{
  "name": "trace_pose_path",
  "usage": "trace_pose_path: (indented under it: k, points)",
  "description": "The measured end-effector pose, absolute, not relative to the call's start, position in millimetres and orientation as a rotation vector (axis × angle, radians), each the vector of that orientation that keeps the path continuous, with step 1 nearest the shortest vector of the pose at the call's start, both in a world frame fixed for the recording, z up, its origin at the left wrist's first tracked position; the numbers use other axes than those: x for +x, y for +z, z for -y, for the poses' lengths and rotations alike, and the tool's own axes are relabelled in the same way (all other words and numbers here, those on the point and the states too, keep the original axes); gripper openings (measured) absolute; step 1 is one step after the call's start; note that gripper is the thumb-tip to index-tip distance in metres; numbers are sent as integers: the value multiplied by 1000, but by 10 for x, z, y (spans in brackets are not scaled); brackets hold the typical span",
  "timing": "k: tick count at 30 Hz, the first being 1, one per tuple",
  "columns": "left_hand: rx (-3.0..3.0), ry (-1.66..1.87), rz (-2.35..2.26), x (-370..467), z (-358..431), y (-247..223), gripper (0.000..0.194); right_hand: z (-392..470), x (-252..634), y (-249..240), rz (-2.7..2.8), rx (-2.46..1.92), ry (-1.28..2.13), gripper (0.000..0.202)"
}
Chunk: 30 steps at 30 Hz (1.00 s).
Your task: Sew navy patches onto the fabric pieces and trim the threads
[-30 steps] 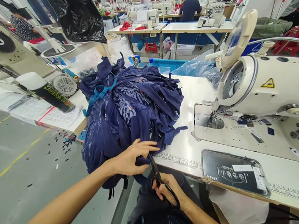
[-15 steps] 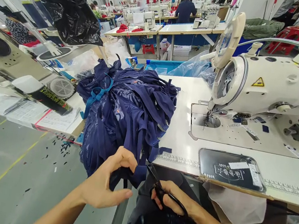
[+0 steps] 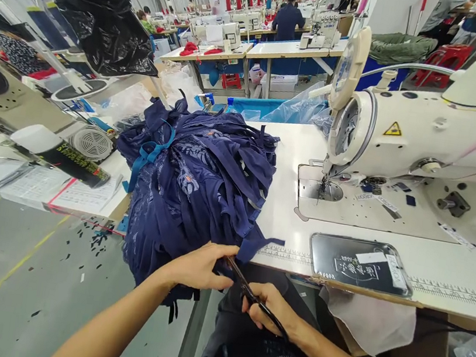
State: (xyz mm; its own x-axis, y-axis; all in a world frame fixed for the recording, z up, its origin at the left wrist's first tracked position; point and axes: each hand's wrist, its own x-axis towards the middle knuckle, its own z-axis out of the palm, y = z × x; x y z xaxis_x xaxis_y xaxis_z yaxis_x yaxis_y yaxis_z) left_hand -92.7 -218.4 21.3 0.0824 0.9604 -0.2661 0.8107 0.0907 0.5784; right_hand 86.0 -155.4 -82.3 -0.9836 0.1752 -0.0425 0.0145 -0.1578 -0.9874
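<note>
A big bundle of navy blue garments (image 3: 200,197) with many loose straps lies at the table's front edge, bound by a bright blue tie (image 3: 150,154). My left hand (image 3: 201,265) is against its lower front, index finger stretched out and thumb apart; the other fingers are partly hidden. Black scissors (image 3: 245,286) are gripped in my right hand (image 3: 270,307). Their blades point up and left, with the tips between my left thumb and index finger. Just right of the tips, a navy strap end (image 3: 255,246) spreads over the table edge.
A white sewing machine (image 3: 404,131) stands on the right of the table. A black metal tray (image 3: 361,265) lies at the front edge. Left are a spray can (image 3: 64,157) and papers (image 3: 85,195); a black plastic bag (image 3: 97,11) hangs above. Dark scraps dot the floor.
My left hand has moved up and right, its thumb and index finger now around the scissor tips. The scissors look more closed. The view has shifted slightly.
</note>
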Motion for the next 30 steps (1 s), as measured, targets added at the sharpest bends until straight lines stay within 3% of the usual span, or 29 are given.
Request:
trace_pose_path:
  k: [2, 6, 8, 11, 15, 21, 27, 30]
  points:
    - [1729, 263, -1823, -879, 2211, 205, 6, 1540, 907, -843, 1968, -249, 2287, 67]
    - [1908, 312, -2226, -741, 2449, 270, 27, 1491, 1006, -874, 1962, -224, 2269, 67]
    - [2101, 425, -2381, -671, 2617, 380, 27, 1473, 1022, -875, 2016, -151, 2250, 68]
    - [2316, 553, -2276, -640, 2802, 595, 21, 1471, 970, -847, 2104, 19, 2263, 71]
    - [2230, 418, -2102, -748, 2819, 760, 26, 1500, 814, -752, 2127, 177, 2287, 72]
    - [2112, 317, -1941, -879, 2723, 724, 27, 1525, 683, -714, 2075, 84, 2265, 65]
    - [1993, 479, -1997, -949, 2760, 725, 6, 1524, 760, -817, 1991, -72, 2302, 65]
    - [1856, 585, -2065, -991, 2679, 705, 18, 1501, 745, -768, 1968, 4, 2253, 64]
